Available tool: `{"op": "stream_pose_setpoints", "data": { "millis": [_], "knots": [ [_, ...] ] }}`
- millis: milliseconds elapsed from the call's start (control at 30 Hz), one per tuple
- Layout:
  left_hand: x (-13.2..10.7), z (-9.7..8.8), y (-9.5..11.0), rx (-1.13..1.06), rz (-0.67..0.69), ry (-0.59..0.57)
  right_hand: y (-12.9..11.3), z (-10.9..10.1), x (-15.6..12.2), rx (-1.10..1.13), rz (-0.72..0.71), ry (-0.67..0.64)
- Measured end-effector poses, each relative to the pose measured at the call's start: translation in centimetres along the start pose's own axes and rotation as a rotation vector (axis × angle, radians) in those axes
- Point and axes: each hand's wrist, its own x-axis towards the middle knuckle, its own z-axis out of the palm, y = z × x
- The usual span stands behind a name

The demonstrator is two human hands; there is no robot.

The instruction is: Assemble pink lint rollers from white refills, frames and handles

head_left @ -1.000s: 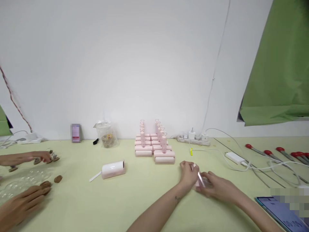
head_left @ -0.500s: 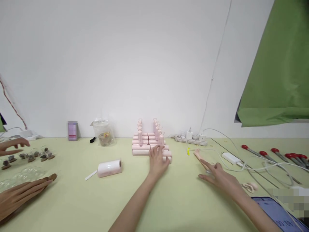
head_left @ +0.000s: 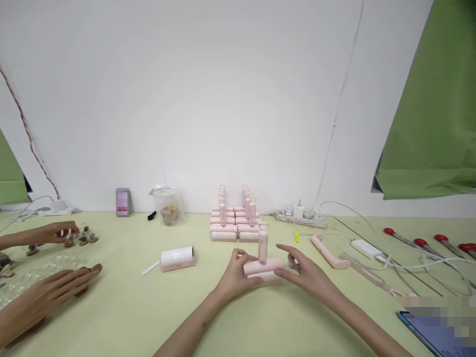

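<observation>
- Here, the left hand (head_left: 238, 275) grips the left end of a pink roller (head_left: 262, 267), its thumb in front and its other fingers behind.
- The right hand (head_left: 308, 272) is at the roller's other end; its thumb touches there and its index finger stretches out above, but blur makes it impossible to tell whether the fingers close on anything.
- The pink roller lies crosswise between the two hands, over the counter (head_left: 148, 317), its clear pink handle upright with a loop on top.
- Just behind it, similar rollers (head_left: 223, 236) stand in two columns, handles up, near the wall.
- To the left, well apart from the hands, a white roll (head_left: 177, 259) lies on its side with a strip sticking out.
- To the right, a bent pink frame (head_left: 329, 252) lies near the right hand, and a loose clear handle (head_left: 372, 277) lies beside it.
- Beyond these are a white charger (head_left: 366, 249), tangled cables and red-ended tools (head_left: 420, 243); a phone (head_left: 427, 332) lies in the near right corner.
- At the far left, a co-worker's hands (head_left: 44, 292) are among small brown discs and clear domes (head_left: 61, 263).
</observation>
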Motion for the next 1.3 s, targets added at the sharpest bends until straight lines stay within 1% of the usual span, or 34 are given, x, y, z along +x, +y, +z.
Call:
{"op": "stream_pose_setpoints", "data": {
  "millis": [100, 167, 233, 300, 400, 467, 500, 567, 600, 633, 667, 700, 733, 767, 800, 833, 867, 900, 933, 967, 1000, 1067, 1100, 1133, 1167, 1233, 1300],
  "knots": [
    [-1.9, -0.7, 0.1, -0.082, -0.054, -0.033, -2.9, 1.0, 1.7, 0.074, -0.058, -0.070],
    [-2.4, -1.5, 0.0, -0.112, -0.088, -0.029, -4.5, 1.6, 2.8, 0.085, -0.102, -0.062],
    [-2.7, -2.6, -0.1, -0.119, -0.106, -0.021, -5.8, 1.9, 3.6, 0.092, -0.145, -0.031],
    [-3.0, -3.5, -0.2, -0.120, -0.113, -0.025, -6.9, 1.8, 4.1, 0.114, -0.178, 0.014],
    [-3.7, -4.4, -0.5, -0.130, -0.128, -0.051, -8.0, 0.7, 4.1, 0.187, -0.178, 0.120],
    [-4.0, -5.0, -0.7, -0.085, -0.140, -0.024, -8.5, -0.5, 3.5, 0.238, -0.163, 0.190],
    [-4.1, -5.4, -0.7, -0.039, -0.119, 0.007, -8.5, -1.1, 3.1, 0.257, -0.160, 0.218],
    [-3.9, -6.3, -0.2, 0.041, -0.003, 0.078, -8.3, -1.9, 1.9, 0.274, -0.194, 0.243],
    [-3.8, -6.7, 0.3, 0.037, 0.072, 0.132, -8.0, -2.1, 1.1, 0.274, -0.239, 0.238],
    [-3.7, -7.1, 1.0, -0.023, 0.123, 0.191, -7.6, -2.1, 0.3, 0.273, -0.305, 0.221],
    [-3.6, -7.2, 1.8, -0.141, 0.125, 0.233, -7.1, -1.9, -0.5, 0.275, -0.383, 0.196],
    [-3.6, -7.2, 2.6, -0.309, 0.065, 0.231, -6.6, -1.6, -1.2, 0.278, -0.464, 0.157],
    [-3.7, -6.9, 3.4, -0.511, -0.046, 0.169, -6.1, -1.2, -1.9, 0.276, -0.545, 0.107],
    [-3.9, -6.5, 4.1, -0.720, -0.186, 0.042, -5.7, -0.9, -2.4, 0.257, -0.627, 0.038],
    [-4.2, -6.0, 4.7, -0.902, -0.327, -0.126, -5.3, -0.7, -2.8, 0.205, -0.692, -0.049],
    [-4.6, -5.5, 5.1, -1.034, -0.439, -0.280, -4.9, -0.7, -3.0, 0.121, -0.732, -0.142],
    [-5.0, -5.0, 5.3, -1.114, -0.520, -0.375, -4.5, -0.9, -3.0, 0.016, -0.736, -0.218],
    [-5.4, -4.5, 5.3, -1.150, -0.568, -0.394, -4.2, -1.3, -3.0, -0.088, -0.705, -0.262],
    [-5.8, -4.0, 5.2, -1.158, -0.589, -0.356, -3.8, -1.8, -2.8, -0.169, -0.631, -0.255],
    [-6.1, -3.6, 5.1, -1.152, -0.594, -0.302, -3.5, -2.4, -2.6, -0.213, -0.524, -0.201],
    [-6.3, -3.2, 4.9, -1.142, -0.593, -0.251, -3.1, -3.0, -2.4, -0.218, -0.404, -0.114],
    [-6.7, -2.5, 4.8, -1.107, -0.586, -0.184, -2.5, -3.9, -2.4, -0.152, -0.184, 0.033],
    [-6.8, -2.1, 4.9, -1.074, -0.582, -0.158, -2.3, -4.0, -2.6, -0.084, -0.106, 0.071],
    [-6.9, -1.7, 5.0, -1.025, -0.577, -0.132, -2.3, -3.8, -2.9, 0.005, -0.059, 0.089],
    [-7.0, -1.4, 5.3, -0.963, -0.566, -0.102, -2.5, -3.5, -3.3, 0.111, -0.042, 0.077],
    [-7.1, -0.9, 5.9, -0.835, -0.525, -0.069, -3.2, -2.3, -4.2, 0.328, -0.072, 0.001],
    [-7.2, -0.8, 6.4, -0.751, -0.487, -0.084, -4.3, -1.3, -5.0, 0.446, -0.108, -0.106]
  ]
}}
